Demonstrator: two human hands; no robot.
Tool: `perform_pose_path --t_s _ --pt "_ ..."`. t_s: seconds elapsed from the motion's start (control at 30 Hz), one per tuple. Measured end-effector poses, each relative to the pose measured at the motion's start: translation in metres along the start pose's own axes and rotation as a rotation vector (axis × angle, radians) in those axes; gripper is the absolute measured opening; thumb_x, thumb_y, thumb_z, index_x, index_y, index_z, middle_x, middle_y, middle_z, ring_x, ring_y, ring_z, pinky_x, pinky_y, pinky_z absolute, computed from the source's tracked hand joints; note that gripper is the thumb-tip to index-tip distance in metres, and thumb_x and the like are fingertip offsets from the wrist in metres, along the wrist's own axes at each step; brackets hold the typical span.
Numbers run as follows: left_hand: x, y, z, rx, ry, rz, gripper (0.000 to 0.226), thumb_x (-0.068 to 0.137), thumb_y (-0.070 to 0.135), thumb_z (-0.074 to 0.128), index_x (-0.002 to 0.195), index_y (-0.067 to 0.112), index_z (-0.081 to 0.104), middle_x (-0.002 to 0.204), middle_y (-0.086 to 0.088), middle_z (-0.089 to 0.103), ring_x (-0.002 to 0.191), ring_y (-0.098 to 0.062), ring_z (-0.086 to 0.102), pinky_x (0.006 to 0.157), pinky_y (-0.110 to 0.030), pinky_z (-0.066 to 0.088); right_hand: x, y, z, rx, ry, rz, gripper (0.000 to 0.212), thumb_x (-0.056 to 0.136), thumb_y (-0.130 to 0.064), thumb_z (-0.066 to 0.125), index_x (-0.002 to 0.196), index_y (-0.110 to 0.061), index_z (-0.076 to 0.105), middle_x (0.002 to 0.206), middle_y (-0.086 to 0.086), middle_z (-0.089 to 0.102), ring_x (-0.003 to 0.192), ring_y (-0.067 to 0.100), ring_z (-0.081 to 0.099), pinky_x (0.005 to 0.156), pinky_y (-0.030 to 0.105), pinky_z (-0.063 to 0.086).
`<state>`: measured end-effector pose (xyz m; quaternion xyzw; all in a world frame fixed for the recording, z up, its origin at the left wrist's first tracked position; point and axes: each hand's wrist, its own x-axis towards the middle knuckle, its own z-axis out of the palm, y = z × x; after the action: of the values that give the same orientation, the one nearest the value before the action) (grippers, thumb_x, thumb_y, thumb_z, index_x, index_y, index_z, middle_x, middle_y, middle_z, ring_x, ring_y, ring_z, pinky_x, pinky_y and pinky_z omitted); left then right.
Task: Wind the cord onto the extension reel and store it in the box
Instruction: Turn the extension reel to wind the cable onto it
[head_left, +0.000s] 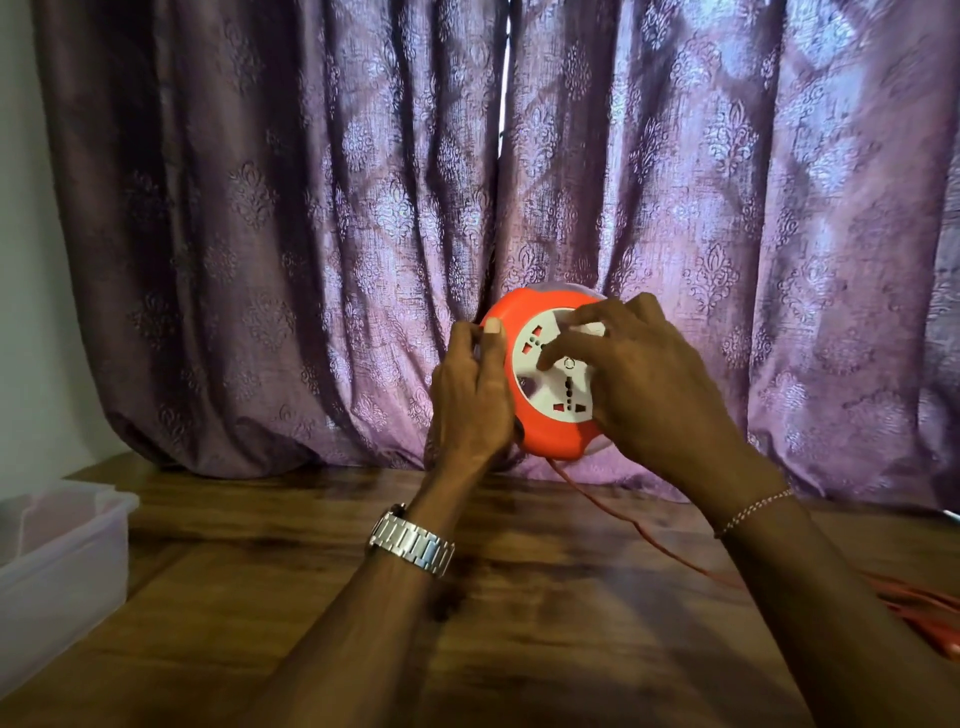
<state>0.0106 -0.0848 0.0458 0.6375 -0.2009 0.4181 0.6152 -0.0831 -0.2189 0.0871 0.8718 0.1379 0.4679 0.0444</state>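
- One wooden table (322, 597) is carrying the clear plastic box (57, 551) at its left edge, waiting open for storage.
- The orange extension reel (545, 431) is being held upright above the table so it can turn.
- The left hand (470, 400) is gripping its rim, steadying it.
- The right hand (631, 374) is curling fingers onto the white socket face, probably cranking.
- The cord (644, 535) is trailing slack to the right, still unwound.

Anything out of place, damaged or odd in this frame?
Nothing looks damaged. The orange cord still trails from the reel, held up in both hands, down across the table to a loose heap at the right edge, so winding is unfinished. The plastic box sits at left.
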Motion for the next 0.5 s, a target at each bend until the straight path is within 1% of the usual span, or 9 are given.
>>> perform_pose_path --t_s 0.03,0.1,0.17,0.23,0.3,0.33,0.37,0.43,0.5 --pt "0.0009 0.0002 -0.0001 -0.004 0.007 -0.008 0.035 0.100 0.050 0.041 0.073 0.028 0.044 0.061 0.007 0.055 0.057 -0.005 0.047 0.060 -0.038 0.041 0.0003 0.0000 -0.0016 0.001 -0.061 -0.022 0.051 0.073 -0.004 0.064 0.108 -0.040 0.068 0.133 0.001 0.054 0.112 0.029 0.041 0.078 0.039 0.043" --pt "0.0013 0.0013 -0.0001 -0.015 0.018 -0.028 0.034 0.099 0.050 0.042 0.073 0.029 0.044 0.061 0.008 0.055 0.061 -0.014 0.048 0.064 -0.044 0.047 0.0003 -0.0005 -0.0030 -0.007 -0.157 -0.066 0.059 0.072 -0.006 0.065 0.115 -0.046 0.065 0.142 0.001 0.045 0.117 0.029 0.037 0.087 0.041 0.045" --pt "0.0010 0.0019 -0.0004 -0.017 0.018 -0.032 0.034 0.099 0.051 0.042 0.074 0.028 0.045 0.063 0.007 0.057 0.064 -0.020 0.052 0.067 -0.047 0.050 0.0004 -0.0017 -0.0028 -0.011 -0.185 -0.059 0.062 0.072 -0.008 0.066 0.117 -0.049 0.063 0.146 0.001 0.042 0.120 0.030 0.037 0.092 0.041 0.044" --pt "-0.0004 0.0021 -0.0002 -0.022 0.005 -0.028 0.035 0.099 0.052 0.041 0.078 0.025 0.047 0.070 0.003 0.063 0.071 -0.026 0.060 0.069 -0.050 0.052 -0.0004 -0.0017 -0.0024 -0.028 -0.152 -0.048 0.059 0.073 -0.010 0.062 0.114 -0.051 0.064 0.142 0.001 0.046 0.115 0.030 0.040 0.085 0.040 0.044" --pt "-0.0016 0.0024 -0.0001 -0.029 -0.005 -0.023 0.037 0.099 0.052 0.040 0.081 0.021 0.049 0.075 -0.004 0.066 0.076 -0.032 0.064 0.069 -0.051 0.053 -0.0015 -0.0014 -0.0020 -0.034 -0.119 -0.027 0.054 0.076 -0.017 0.048 0.113 -0.052 0.065 0.137 0.003 0.050 0.111 0.030 0.043 0.079 0.039 0.044" --pt "-0.0022 0.0029 0.0000 -0.032 -0.005 -0.022 0.038 0.099 0.052 0.040 0.083 0.019 0.050 0.076 -0.006 0.067 0.077 -0.032 0.064 0.069 -0.051 0.053 -0.0022 -0.0007 -0.0015 -0.021 -0.109 -0.018 0.056 0.074 -0.021 0.040 0.113 -0.052 0.065 0.135 0.004 0.051 0.110 0.030 0.045 0.078 0.039 0.044" --pt "-0.0026 0.0035 -0.0001 -0.033 0.000 -0.019 0.038 0.099 0.051 0.040 0.083 0.019 0.051 0.076 -0.006 0.067 0.077 -0.033 0.064 0.069 -0.051 0.053 -0.0025 -0.0002 -0.0005 -0.004 -0.103 -0.010 0.058 0.073 -0.023 0.036 0.115 -0.053 0.063 0.133 0.006 0.051 0.112 0.030 0.046 0.079 0.040 0.045" --pt "-0.0031 0.0050 0.0000 -0.024 0.011 -0.002 0.036 0.099 0.050 0.040 0.082 0.019 0.050 0.074 -0.007 0.065 0.075 -0.034 0.062 0.069 -0.051 0.051 -0.0035 -0.0001 0.0023 0.006 -0.092 0.026 0.058 0.076 -0.022 0.043 0.121 -0.055 0.059 0.128 0.007 0.050 0.114 0.030 0.048 0.081 0.039 0.046" --pt "-0.0038 0.0063 0.0006 -0.020 0.014 0.014 0.036 0.099 0.050 0.040 0.083 0.019 0.050 0.072 -0.006 0.064 0.073 -0.033 0.060 0.067 -0.050 0.050 -0.0045 0.0005 0.0065 0.017 -0.061 0.060 0.061 0.075 -0.021 0.057 0.123 -0.057 0.055 0.118 0.005 0.051 0.109 0.028 0.052 0.077 0.036 0.046"
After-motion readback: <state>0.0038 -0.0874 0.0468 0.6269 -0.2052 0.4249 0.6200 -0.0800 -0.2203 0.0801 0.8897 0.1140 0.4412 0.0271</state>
